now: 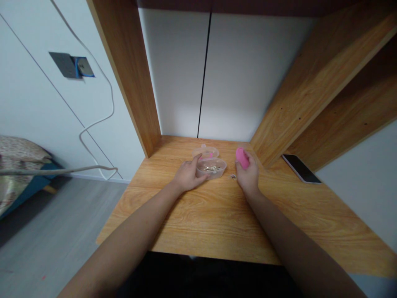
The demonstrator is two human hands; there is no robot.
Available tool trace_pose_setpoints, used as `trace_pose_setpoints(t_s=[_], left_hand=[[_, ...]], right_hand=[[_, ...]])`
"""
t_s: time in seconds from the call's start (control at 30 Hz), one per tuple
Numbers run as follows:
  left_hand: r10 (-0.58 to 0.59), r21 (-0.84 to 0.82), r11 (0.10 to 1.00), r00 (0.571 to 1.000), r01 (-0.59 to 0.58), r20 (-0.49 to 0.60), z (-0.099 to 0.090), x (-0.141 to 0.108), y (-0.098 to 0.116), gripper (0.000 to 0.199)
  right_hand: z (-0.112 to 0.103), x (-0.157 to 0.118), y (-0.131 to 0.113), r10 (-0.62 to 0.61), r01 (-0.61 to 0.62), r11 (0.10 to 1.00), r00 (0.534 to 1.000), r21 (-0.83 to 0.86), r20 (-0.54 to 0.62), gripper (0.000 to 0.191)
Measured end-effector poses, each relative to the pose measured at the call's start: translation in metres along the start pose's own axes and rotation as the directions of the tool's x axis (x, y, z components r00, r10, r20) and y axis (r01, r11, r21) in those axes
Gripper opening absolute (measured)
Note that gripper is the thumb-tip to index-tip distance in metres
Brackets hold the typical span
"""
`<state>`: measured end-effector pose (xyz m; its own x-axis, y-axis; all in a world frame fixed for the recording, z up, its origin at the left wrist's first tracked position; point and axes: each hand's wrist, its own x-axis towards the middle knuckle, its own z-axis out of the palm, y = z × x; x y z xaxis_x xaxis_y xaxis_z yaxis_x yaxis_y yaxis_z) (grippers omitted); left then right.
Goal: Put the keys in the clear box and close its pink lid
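A clear plastic box (211, 175) stands on the wooden desktop with its hinged lid (207, 150) tipped open towards the back. Inside lie several small, thin metallic pieces (211, 169), too small to name surely. My left hand (188, 174) grips the box at its left end, thumb at the front and fingers behind. To the right, my right hand (249, 173) is closed around a pink, rounded, flat object (242, 158), held up off the desk. A little dark and light item (233, 176) lies on the wood between the box and my right hand.
A phone (300, 169) lies on the desk at the right, by a wooden upright (310, 95). Another wooden panel (124, 74) rises at the left. White panels (229, 74) close off the back. A white cable (112, 99) hangs by the wall socket (71, 66).
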<state>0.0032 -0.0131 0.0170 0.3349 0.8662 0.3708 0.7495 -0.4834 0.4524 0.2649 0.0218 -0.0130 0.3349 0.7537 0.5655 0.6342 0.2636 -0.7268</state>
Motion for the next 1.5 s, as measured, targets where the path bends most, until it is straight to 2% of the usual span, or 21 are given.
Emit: trace_pose_setpoints(t_s=[0.1, 0.27, 0.43, 0.7, 0.9, 1.07, 1.17, 1.4, 1.5], left_hand=[[0.001, 0.001, 1.000, 1.000, -0.001, 0.000, 0.000, 0.000, 0.000, 0.082], [-0.008, 0.019, 1.000, 1.000, 0.007, 0.009, 0.001, 0.001, -0.002, 0.083], [0.004, 0.002, 1.000, 1.000, -0.004, 0.000, 0.003, 0.001, -0.004, 0.082], [0.003, 0.026, 1.000, 1.000, -0.003, 0.009, 0.003, 0.000, -0.003, 0.083], [-0.006, 0.031, 0.999, 1.000, 0.006, 0.012, 0.002, 0.000, -0.002, 0.083], [-0.009, 0.016, 1.000, 1.000, 0.008, 0.019, 0.002, 0.001, -0.003, 0.084], [-0.013, 0.010, 1.000, 1.000, 0.012, 0.011, 0.002, 0.000, -0.003, 0.083], [-0.006, -0.020, 1.000, 1.000, 0.006, 0.004, 0.004, 0.000, -0.004, 0.082], [0.008, -0.037, 0.999, 1.000, -0.008, -0.005, 0.005, 0.000, -0.004, 0.083]], right_hand=[[-0.005, -0.002, -0.003, -0.026, 0.036, 0.986, 0.998, -0.163, 0.059, 0.050], [-0.007, -0.003, -0.002, 0.022, 0.065, 0.919, 0.977, -0.389, 0.214, 0.041], [-0.008, -0.001, 0.005, 0.025, 0.113, 0.876, 0.960, -0.469, 0.278, 0.036], [-0.009, 0.005, 0.015, -0.024, 0.153, 0.895, 0.955, -0.419, 0.297, 0.040], [-0.012, 0.011, 0.011, -0.113, 0.158, 0.958, 0.975, -0.239, 0.191, 0.043], [-0.009, 0.007, 0.002, -0.081, 0.105, 0.990, 0.972, -0.099, 0.219, 0.036], [-0.005, 0.003, 0.002, -0.062, 0.089, 0.991, 0.966, -0.096, 0.252, 0.032], [-0.004, 0.003, 0.005, -0.107, 0.157, 0.975, 0.952, -0.157, 0.289, 0.036], [-0.005, 0.003, 0.000, -0.148, 0.190, 0.975, 0.943, -0.118, 0.299, 0.036]])
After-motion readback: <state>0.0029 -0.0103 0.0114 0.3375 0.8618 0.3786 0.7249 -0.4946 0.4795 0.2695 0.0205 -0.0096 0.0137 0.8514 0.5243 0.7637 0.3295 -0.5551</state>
